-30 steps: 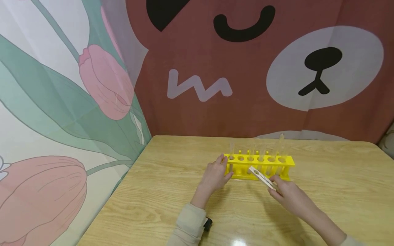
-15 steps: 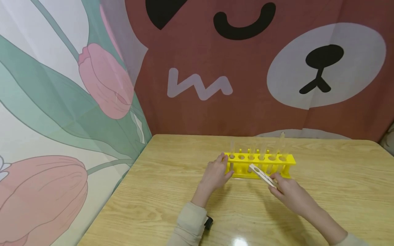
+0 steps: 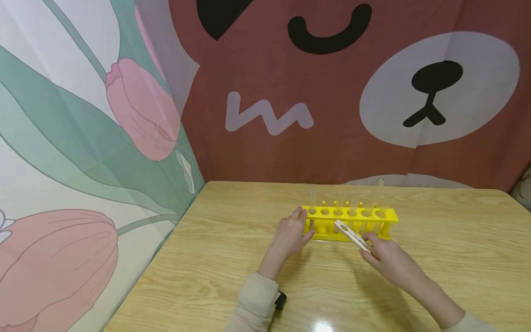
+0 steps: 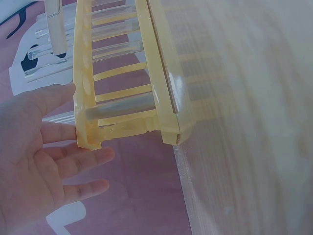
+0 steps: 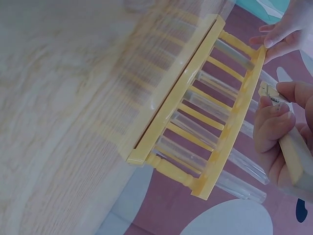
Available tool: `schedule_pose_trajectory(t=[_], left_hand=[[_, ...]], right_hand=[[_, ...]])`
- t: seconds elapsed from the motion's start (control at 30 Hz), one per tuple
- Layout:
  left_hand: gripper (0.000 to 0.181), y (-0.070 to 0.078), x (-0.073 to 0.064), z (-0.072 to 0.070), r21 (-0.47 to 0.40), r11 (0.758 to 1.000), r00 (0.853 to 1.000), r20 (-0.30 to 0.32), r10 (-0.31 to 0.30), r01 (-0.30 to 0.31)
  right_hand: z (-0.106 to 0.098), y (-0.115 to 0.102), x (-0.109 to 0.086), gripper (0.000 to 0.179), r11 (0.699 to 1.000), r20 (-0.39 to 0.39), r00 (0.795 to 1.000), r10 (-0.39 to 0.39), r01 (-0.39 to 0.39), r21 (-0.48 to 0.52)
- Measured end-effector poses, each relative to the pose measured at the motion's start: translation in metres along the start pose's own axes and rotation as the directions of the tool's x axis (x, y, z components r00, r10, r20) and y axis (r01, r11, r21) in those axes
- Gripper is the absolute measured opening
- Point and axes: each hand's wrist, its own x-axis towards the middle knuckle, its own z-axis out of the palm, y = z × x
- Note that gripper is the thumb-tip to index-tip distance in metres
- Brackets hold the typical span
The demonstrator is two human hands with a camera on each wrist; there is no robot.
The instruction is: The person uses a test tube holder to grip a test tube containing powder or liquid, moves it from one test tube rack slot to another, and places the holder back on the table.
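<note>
A yellow test tube rack [image 3: 392,216] stands on the table with several clear test tubes [image 5: 242,188] upright in it. No tube sits in the second hole from the left. My left hand [image 3: 286,237] grips the rack's left end, thumb on the front side and fingers at the end of the top plate; the left wrist view shows its lower fingers stretched past the plate. In my right hand [image 3: 392,260] is a pale wooden test tube clamp [image 3: 352,236], its metal spring visible in the right wrist view. The clamp's tip points up-left before the third hole, apart from any tube mouth.
The wood-grain table [image 3: 220,253] reaches back to a wall cloth [image 3: 257,157] printed with a brown bear. A second cloth with pink tulips [image 3: 141,110] hangs at the left. A small black object [image 3: 281,300] shows by the left cuff.
The right hand and clamp have shifted very slightly left. My left hand keeps its hold on the rack, and the tubes stand as before.
</note>
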Motion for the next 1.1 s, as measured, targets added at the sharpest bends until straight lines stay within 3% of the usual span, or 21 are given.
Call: schedule_pose_trajectory(t=[1.1], left_hand=[[0.057, 0.0007, -0.0004, -0.0014, -0.007, 1.000, 1.000, 0.000, -0.004, 0.004]], right_hand=[[0.0040, -0.0019, 0.0076, 0.019, 1.000, 0.005, 1.000, 0.009, -0.009, 0.019]])
